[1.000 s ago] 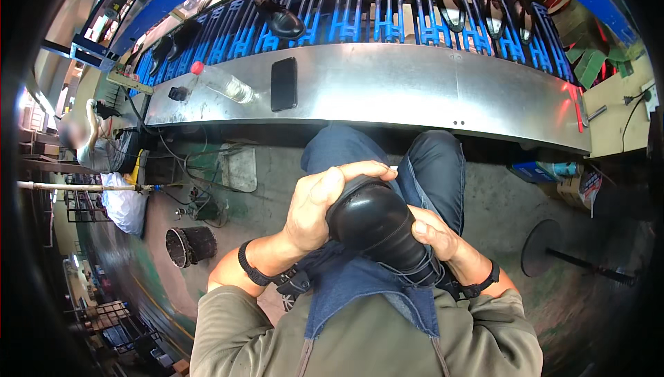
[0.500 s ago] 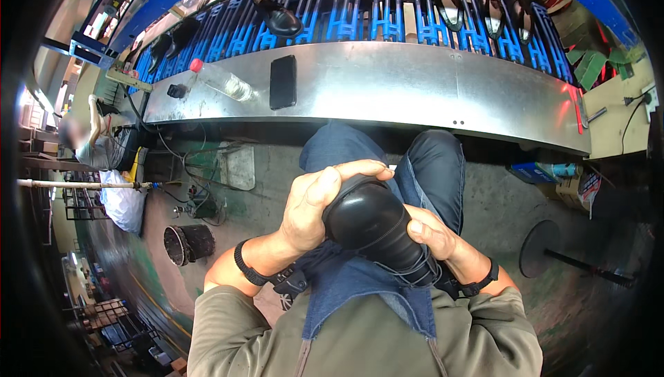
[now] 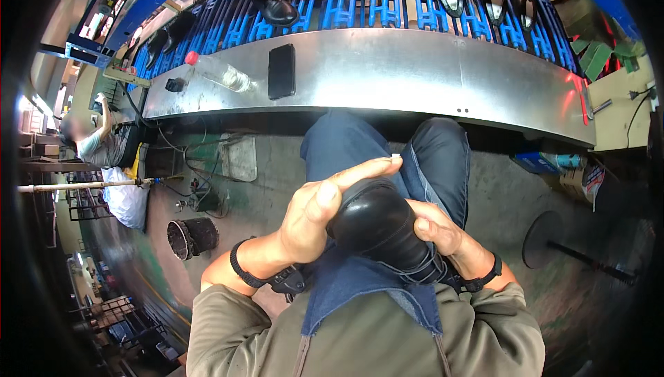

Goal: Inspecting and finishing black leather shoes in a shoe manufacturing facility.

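A black leather lace-up shoe (image 3: 370, 218) is held over my lap, toe tilted up and its loose grey laces toward me on the right. My left hand (image 3: 311, 214) curves along the toe, fingers stretched together around its far edge, with the thumb raised. A small whitish bit shows by those fingertips; I cannot make out whether the hand holds it. My right hand (image 3: 436, 228) grips the shoe's right side, thumb on top. The sole faces away, out of sight.
Beyond my knees runs a metal ledge (image 3: 373, 72) with a phone (image 3: 281, 71) and plastic bottle (image 3: 225, 75). Behind it, a blue-slatted conveyor (image 3: 339, 3) carries several shoes. A black bucket (image 3: 192, 238) stands left, a round black stand (image 3: 543, 240) right. Another person (image 3: 104, 142) sits far left.
The toe and my left hand have shifted slightly, with the left fingers now straighter along the far edge. My view has tilted a little, so the ledge appears higher.
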The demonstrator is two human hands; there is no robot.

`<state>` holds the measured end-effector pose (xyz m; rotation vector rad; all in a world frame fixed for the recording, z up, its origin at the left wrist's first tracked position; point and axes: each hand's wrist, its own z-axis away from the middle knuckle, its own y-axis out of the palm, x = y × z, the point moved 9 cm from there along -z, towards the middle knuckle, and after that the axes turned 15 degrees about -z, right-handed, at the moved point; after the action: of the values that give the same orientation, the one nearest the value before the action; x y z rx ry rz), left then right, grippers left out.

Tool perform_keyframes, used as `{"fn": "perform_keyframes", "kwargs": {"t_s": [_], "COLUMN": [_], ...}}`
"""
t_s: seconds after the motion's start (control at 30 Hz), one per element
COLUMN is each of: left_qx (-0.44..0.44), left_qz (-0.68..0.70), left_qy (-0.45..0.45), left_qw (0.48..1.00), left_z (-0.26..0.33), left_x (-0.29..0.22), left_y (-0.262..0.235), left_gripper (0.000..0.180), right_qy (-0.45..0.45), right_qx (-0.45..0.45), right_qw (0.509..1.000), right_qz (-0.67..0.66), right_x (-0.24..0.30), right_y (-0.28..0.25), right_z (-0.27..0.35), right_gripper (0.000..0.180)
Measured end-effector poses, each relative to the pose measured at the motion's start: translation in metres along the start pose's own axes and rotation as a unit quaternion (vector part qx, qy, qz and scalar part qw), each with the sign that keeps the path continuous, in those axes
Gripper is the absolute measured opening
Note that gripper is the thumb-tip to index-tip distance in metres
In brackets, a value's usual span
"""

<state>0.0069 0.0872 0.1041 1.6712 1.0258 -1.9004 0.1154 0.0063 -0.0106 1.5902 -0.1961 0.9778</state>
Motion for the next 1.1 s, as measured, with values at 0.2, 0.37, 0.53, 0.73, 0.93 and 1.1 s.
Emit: {"fn": "perform_keyframes", "kwargs": {"t_s": [0.2, 0.37, 0.53, 0.73, 0.93, 1.1], "left_qx": [-0.045, -0.143, -0.158, -0.089, -0.056, -0.042], "left_qz": [-0.215, -0.321, -0.350, -0.242, -0.189, -0.176], "left_qy": [0.110, 0.176, 0.208, 0.160, 0.196, 0.172], "left_qw": [0.969, 0.920, 0.900, 0.953, 0.960, 0.968], "left_z": [0.015, 0.014, -0.001, -0.015, -0.031, -0.033], "left_x": [-0.010, -0.009, -0.015, -0.003, -0.008, 0.002], "left_y": [-0.002, 0.011, 0.022, 0.042, 0.039, 0.040], "left_gripper": [0.084, 0.079, 0.080, 0.086, 0.076, 0.060], "right_qy": [-0.040, -0.003, -0.024, -0.043, -0.109, -0.056], "right_qx": [-0.045, -0.045, -0.060, -0.165, -0.158, -0.207], "right_qw": [0.998, 0.999, 0.998, 0.940, 0.909, 0.869], "right_qz": [-0.023, -0.008, -0.019, -0.295, -0.369, -0.446], "right_x": [0.011, 0.008, 0.011, 0.004, 0.019, 0.012], "right_y": [-0.004, -0.012, -0.021, -0.040, -0.038, -0.027], "right_z": [0.002, 0.010, 0.019, 0.036, 0.032, 0.029], "right_gripper": [0.073, 0.072, 0.071, 0.069, 0.065, 0.069]}}
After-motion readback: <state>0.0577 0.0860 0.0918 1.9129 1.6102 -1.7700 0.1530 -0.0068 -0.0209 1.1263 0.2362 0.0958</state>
